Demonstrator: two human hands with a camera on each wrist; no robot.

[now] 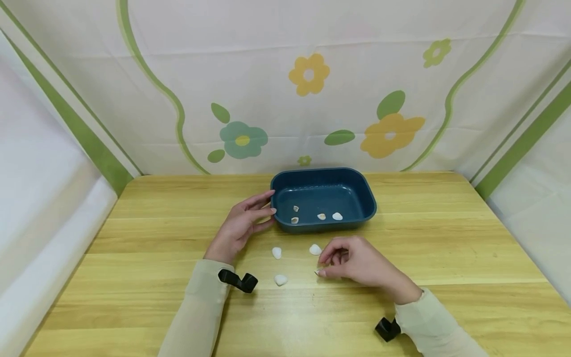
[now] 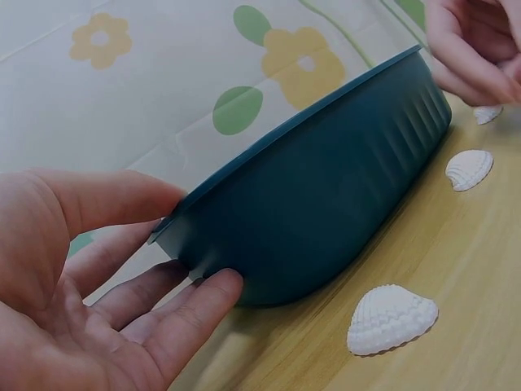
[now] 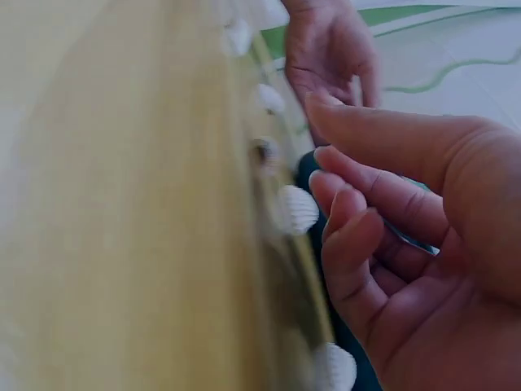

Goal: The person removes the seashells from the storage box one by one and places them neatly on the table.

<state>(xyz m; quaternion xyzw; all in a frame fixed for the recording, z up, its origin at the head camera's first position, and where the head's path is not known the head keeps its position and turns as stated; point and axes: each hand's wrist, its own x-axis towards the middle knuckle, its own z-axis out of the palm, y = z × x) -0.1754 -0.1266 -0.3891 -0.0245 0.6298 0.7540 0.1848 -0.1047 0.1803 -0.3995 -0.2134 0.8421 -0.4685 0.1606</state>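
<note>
- Four small shells [image 1: 337,216] are held in the blue tray [image 1: 368,213], spread along its floor: two toward its left end, two further right.
- Three white shells [image 1: 280,280] are seen in the head view lying on the table [image 1: 178,223], in front of the tray — one just beside the right hand [image 1: 354,260], two further left.
- Another white one [image 2: 488,115] is shown below the right hand's fingers in the left wrist view.
- A small dark-marked shell [image 3: 264,152] is also seen, blurred, in the right wrist view.
- By the right hand, nothing is visibly gripped: the fingers are bent, the thumb is parted from them, and a gap is left between the tips. Whether the table is touched cannot be told.
- By the left hand [image 1: 241,223], the tray's left end is touched — fingers spread and nearly straight, laid against the rim and outer wall, not closed around it.
- Both forearms are covered by pale sleeves [image 1: 196,307], with a black mount [image 1: 238,281] worn at each wrist.
- Behind the table, a white cloth [image 1: 267,29] is hung, printed with flowers and green bands.
</note>
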